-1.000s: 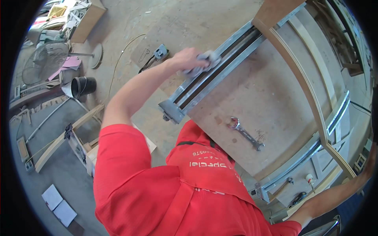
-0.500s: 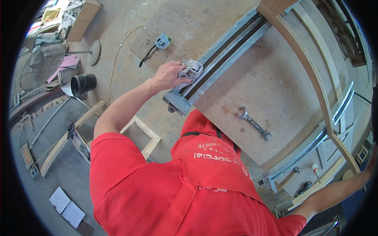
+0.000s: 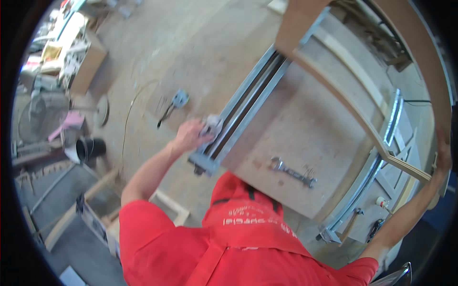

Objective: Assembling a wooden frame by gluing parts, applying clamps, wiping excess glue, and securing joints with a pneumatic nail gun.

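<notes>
My left hand (image 3: 190,135) is closed on a crumpled pale rag (image 3: 212,127), which lies against the lower part of a long grey metal clamp rail (image 3: 241,127) with a rod along its slot. At the right rim my right hand (image 3: 442,155) is on the edge of a large wooden frame (image 3: 358,112), which rises close in front of me and crosses above the rail's far end. Its fingers are blurred and partly hidden. An open-ended wrench (image 3: 293,172) rests on the brown board beside the rail.
A second metal rail (image 3: 358,195) runs along the right, near a hammer (image 3: 352,224) and a small white bottle (image 3: 381,202). A blue tape measure (image 3: 180,98) lies beyond my left hand. At left are a black bucket (image 3: 90,148), a fan and wooden pieces (image 3: 64,224).
The whole view has shifted and blurred. My left hand keeps the rag on the rail's lower part. My right hand, at the rim before, now shows against the wooden frame's edge.
</notes>
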Demonstrator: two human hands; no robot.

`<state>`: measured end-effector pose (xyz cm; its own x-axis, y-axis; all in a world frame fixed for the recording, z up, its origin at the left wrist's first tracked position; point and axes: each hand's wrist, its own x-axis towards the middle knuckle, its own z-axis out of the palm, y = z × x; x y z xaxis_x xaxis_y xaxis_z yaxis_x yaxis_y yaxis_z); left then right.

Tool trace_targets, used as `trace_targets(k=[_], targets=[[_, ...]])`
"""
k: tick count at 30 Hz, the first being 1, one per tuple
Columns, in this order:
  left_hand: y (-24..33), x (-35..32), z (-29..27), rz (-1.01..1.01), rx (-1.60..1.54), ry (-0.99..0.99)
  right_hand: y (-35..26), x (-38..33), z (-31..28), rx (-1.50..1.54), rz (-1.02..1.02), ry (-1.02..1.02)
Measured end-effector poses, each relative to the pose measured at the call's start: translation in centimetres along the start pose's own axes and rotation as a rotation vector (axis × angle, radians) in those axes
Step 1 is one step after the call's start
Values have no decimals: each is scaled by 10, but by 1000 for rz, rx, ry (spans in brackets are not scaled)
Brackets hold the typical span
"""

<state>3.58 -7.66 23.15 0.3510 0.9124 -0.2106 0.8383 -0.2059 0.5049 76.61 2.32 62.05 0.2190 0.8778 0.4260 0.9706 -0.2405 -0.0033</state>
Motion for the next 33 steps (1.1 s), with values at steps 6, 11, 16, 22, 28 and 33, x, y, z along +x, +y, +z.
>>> trace_targets(k=[6, 11, 16, 22, 28, 33], targets=[[9, 2, 15, -157, -58, 90, 1, -3, 11, 70, -241, 55], [15, 78, 10, -107, 120, 147, -3, -4, 3, -11, -193, 35], [-10, 136, -60, -345, -101, 212, -67, 45, 74, 15, -30, -52], [114, 209, -82, 171, -598, 234, -72, 37, 34, -59, -105, 293], [287, 230, -33, 588, -426, -117, -80, 11, 20, 110, -165, 212], [382, 226, -67, 823, -309, 112, -96, 23, 12, 196, -230, 201]])
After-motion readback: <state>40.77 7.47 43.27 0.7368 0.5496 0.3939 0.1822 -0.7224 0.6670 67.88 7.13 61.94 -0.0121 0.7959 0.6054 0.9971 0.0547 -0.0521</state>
